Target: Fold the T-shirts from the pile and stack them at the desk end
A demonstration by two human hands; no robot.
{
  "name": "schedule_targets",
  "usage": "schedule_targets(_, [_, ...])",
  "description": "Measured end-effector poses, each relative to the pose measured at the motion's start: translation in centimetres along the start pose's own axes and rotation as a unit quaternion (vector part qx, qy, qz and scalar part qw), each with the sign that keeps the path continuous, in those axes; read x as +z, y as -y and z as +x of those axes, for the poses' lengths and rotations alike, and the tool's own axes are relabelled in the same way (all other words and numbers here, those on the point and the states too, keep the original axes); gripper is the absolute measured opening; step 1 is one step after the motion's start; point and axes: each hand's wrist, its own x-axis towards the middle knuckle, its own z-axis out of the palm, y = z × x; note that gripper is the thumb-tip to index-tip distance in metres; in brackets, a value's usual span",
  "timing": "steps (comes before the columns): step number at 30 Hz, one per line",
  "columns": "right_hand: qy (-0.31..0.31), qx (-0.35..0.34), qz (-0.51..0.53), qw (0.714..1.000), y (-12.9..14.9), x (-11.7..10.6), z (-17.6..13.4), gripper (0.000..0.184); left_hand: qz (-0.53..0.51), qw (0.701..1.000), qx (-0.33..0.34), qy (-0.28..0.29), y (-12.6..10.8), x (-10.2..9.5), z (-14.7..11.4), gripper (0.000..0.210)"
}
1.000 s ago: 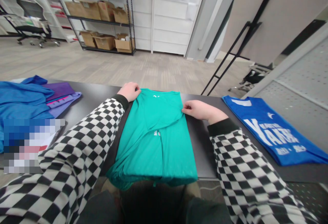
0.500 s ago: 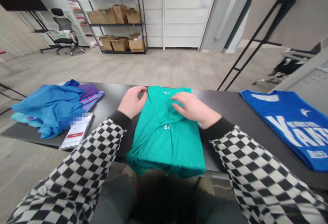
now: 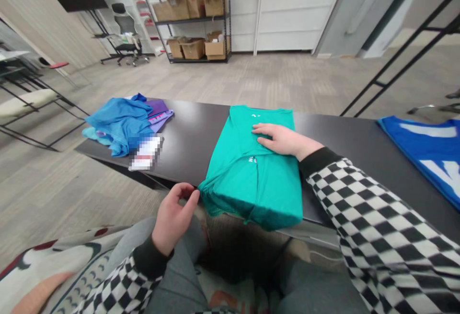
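Note:
A green T-shirt (image 3: 230,165) lies partly folded in front of me, its lower end hanging over the table's near edge. My right hand (image 3: 278,139) rests on the upper part of the shirt, palm down with fingers stretched out and thumb apart. At the shirt's lower left corner, the thumb and curled index finger of my left hand (image 3: 178,213) come together at the edge of the cloth. The small white print on the shirt's chest is partly hidden under a fold.
The dark table (image 3: 187,127) carries a heap of blue and purple clothes (image 3: 120,122) and a phone (image 3: 146,153) on the left. A folded blue jersey (image 3: 427,146) lies at the right. Beyond stand shelves with cardboard boxes (image 3: 194,48) and an office chair (image 3: 125,40).
My left hand has moved from the shirt's upper left edge down to its near left corner. My right hand stays on the shirt. The view has turned left.

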Motion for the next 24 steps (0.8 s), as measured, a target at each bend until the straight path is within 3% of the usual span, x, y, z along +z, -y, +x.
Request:
schedule_targets(5, [-0.003,0.006,0.001,1.000,0.0,0.0,-0.1,0.051,-0.026,0.996,-0.050,0.067,0.2,0.1,0.2,0.035])
schedule_targets(10, [0.004,0.007,-0.003,1.000,-0.3,-0.2,0.0,0.051,-0.100,0.985,-0.048,0.129,0.7,0.6,0.4,0.031])
schedule_targets(14, [0.001,0.002,0.001,1.000,-0.6,-0.1,0.1,0.051,-0.104,0.980,-0.040,0.167,-0.3,0.2,0.5,0.029])
schedule_targets(18, [0.000,0.002,0.002,1.000,-0.2,-0.2,0.1,0.050,0.015,0.990,0.032,0.133,-3.4,-1.2,-0.5,0.041])
schedule_targets(21, [0.002,0.000,-0.004,1.000,0.0,-0.2,0.0,0.052,0.122,0.981,0.096,0.114,-6.0,-1.4,-2.4,0.039])
schedule_targets(24, [0.001,-0.004,-0.006,1.000,0.0,-0.2,0.0,0.053,0.166,0.960,0.114,0.197,-6.8,0.0,-4.8,0.025])
